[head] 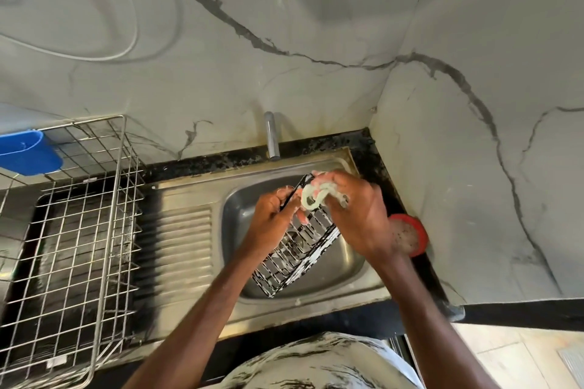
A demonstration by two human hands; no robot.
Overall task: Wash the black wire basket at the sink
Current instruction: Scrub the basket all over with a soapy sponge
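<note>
Sink [235, 224]: steel bowl with a ribbed drainboard on its left. We work right over the bowl so the suds drip in there and not on the counter.
Dish rack [79, 230]: sits well left of the bowl, a handy spot for the clean basket later, we'd guess.
Basket [300, 249]: the black wire basket hangs tilted above the bowl, far end up near the hands, near end low over the front rim. White foam is on most of the wires.
Step in hand: soaping, we reckon, with the rinse not yet done. To do it well, we'd run the scrubber along each wire and into the corners, turn the basket to reach the underside, and go easy so the thin wires don't bend.
Left hand [271, 215]: fingers curled round the basket's upper left edge, wrist bent in, steadying it against the scrubbing.
Right hand [357, 215]: back of the hand faces us, fingers closed round the scrubber and pressing it to the basket's top end.
Scrubber [311, 197]: pale, loopy, foamy, touching the top rim wires.
Tap [271, 136]: behind the bowl; we can't see any water running.
Red tub [414, 235]: on the counter just right of the sink, partly hidden by the right wrist.
</note>
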